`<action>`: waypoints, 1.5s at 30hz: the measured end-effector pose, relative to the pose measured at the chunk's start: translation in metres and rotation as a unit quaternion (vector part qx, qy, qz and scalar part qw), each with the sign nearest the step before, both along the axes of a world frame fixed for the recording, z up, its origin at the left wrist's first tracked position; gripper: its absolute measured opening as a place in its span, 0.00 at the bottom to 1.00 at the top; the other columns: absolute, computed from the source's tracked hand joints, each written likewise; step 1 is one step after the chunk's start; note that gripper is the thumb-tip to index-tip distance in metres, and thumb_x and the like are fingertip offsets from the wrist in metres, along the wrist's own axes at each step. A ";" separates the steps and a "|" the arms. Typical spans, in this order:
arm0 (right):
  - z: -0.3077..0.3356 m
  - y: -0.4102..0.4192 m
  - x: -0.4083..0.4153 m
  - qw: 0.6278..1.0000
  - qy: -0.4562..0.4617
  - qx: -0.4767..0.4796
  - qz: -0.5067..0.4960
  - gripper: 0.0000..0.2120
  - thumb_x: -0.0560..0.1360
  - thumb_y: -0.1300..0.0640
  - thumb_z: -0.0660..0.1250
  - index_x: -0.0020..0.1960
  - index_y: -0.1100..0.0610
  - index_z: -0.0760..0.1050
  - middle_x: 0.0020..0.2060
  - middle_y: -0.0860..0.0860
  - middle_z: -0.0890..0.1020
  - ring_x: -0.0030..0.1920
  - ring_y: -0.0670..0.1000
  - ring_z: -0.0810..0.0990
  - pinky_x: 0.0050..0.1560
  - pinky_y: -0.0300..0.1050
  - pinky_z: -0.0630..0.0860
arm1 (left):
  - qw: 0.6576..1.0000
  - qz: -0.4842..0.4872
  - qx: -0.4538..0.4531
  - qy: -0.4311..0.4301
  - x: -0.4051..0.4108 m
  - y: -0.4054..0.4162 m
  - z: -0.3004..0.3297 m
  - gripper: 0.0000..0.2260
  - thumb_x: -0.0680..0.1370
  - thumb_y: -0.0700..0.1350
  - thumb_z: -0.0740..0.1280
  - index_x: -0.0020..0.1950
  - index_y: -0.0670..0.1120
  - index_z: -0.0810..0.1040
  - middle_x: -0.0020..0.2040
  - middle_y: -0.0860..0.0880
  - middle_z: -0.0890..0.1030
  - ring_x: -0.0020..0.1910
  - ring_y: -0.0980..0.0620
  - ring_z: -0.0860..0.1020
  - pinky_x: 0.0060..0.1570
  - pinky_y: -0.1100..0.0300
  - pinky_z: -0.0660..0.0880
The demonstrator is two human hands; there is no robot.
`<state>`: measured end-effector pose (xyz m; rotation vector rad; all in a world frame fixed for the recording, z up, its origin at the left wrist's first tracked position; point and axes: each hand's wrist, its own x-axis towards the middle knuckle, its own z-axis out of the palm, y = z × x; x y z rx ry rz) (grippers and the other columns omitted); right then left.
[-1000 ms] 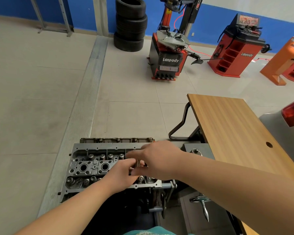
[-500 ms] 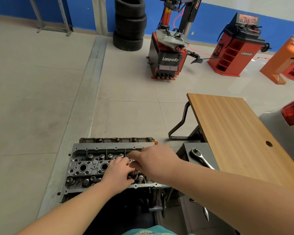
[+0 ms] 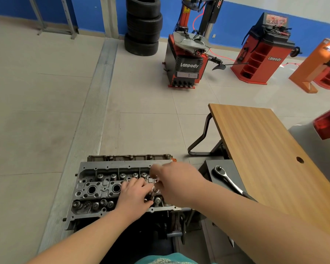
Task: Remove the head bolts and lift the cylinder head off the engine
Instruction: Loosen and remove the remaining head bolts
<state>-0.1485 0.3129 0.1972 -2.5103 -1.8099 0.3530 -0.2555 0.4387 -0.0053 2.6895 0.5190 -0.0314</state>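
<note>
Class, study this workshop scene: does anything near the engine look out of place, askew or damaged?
Nothing looks damaged or spilled. The ratchet wrench lies slantwise on the dark stand beside the cylinder head, set down rather than in use. Both hands, left hand and right hand, work by finger at a bolt.

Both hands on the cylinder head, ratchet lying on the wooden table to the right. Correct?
Not quite. In the head view both hands, left hand and right hand, are on the cylinder head, but the ratchet lies on the dark grey stand beside the wooden table, not on the table itself.
</note>
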 end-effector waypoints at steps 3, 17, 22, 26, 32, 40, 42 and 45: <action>0.016 -0.010 0.012 0.993 0.027 0.102 -0.051 0.11 0.81 0.50 0.63 0.63 0.45 0.72 0.41 0.41 0.82 0.40 0.47 0.79 0.34 0.42 0.70 | 1.000 -0.002 -0.007 -0.007 0.001 -0.001 0.002 0.12 0.73 0.58 0.74 0.53 0.58 0.78 0.52 0.58 0.71 0.57 0.51 0.72 0.64 0.47 0.67; 0.002 -0.095 0.046 0.899 0.170 0.254 -0.314 0.07 0.74 0.46 0.76 0.47 0.43 0.79 0.37 0.42 0.84 0.37 0.44 0.82 0.36 0.40 0.76 | 0.994 -0.093 0.037 0.036 0.008 0.004 0.009 0.11 0.79 0.59 0.69 0.60 0.61 0.79 0.58 0.58 0.68 0.60 0.52 0.67 0.66 0.51 0.62; -0.025 -0.138 0.060 0.843 0.238 0.279 -0.394 0.08 0.75 0.45 0.76 0.47 0.45 0.78 0.38 0.45 0.85 0.37 0.47 0.87 0.39 0.47 0.84 | 0.992 -0.105 0.059 0.039 0.009 0.004 0.008 0.10 0.79 0.59 0.69 0.60 0.63 0.79 0.58 0.59 0.69 0.60 0.53 0.68 0.64 0.52 0.63; -0.052 -0.180 0.081 0.720 0.321 0.367 -0.494 0.12 0.75 0.49 0.77 0.50 0.54 0.79 0.38 0.53 0.87 0.38 0.55 0.89 0.43 0.57 0.85 | 0.988 -0.121 0.085 0.037 0.010 0.003 0.008 0.11 0.80 0.59 0.68 0.62 0.61 0.80 0.58 0.58 0.72 0.61 0.52 0.71 0.65 0.52 0.65; -0.092 -0.228 0.115 0.543 0.423 0.441 -0.576 0.10 0.77 0.58 0.75 0.53 0.62 0.79 0.41 0.63 0.87 0.43 0.65 0.88 0.40 0.51 0.85 | 0.988 -0.102 0.095 0.066 0.012 -0.002 0.014 0.13 0.79 0.60 0.69 0.62 0.62 0.80 0.58 0.61 0.72 0.61 0.55 0.70 0.67 0.53 0.66; -0.133 -0.245 0.117 0.399 0.596 0.412 -0.562 0.12 0.78 0.60 0.71 0.58 0.66 0.78 0.49 0.68 0.85 0.43 0.61 0.88 0.36 0.46 0.83 | 0.965 0.147 -0.202 -0.082 0.072 -0.062 0.066 0.06 0.80 0.51 0.71 0.57 0.59 0.81 0.54 0.63 0.79 0.58 0.61 0.76 0.61 0.58 0.75; -0.138 -0.241 0.106 0.417 0.624 0.395 -0.530 0.15 0.74 0.58 0.76 0.58 0.62 0.80 0.50 0.67 0.85 0.46 0.60 0.88 0.40 0.46 0.83 | 0.877 0.223 -0.421 -0.068 0.104 -0.092 0.089 0.08 0.81 0.49 0.71 0.60 0.56 0.81 0.55 0.56 0.83 0.56 0.57 0.81 0.55 0.57 0.81; -0.136 -0.240 0.093 0.459 0.671 0.359 -0.458 0.20 0.68 0.55 0.80 0.58 0.58 0.83 0.53 0.65 0.85 0.50 0.61 0.86 0.46 0.47 0.83 | 0.697 0.274 -0.662 -0.042 0.141 -0.129 0.109 0.15 0.83 0.48 0.69 0.68 0.44 0.76 0.63 0.43 0.83 0.62 0.43 0.82 0.62 0.46 0.81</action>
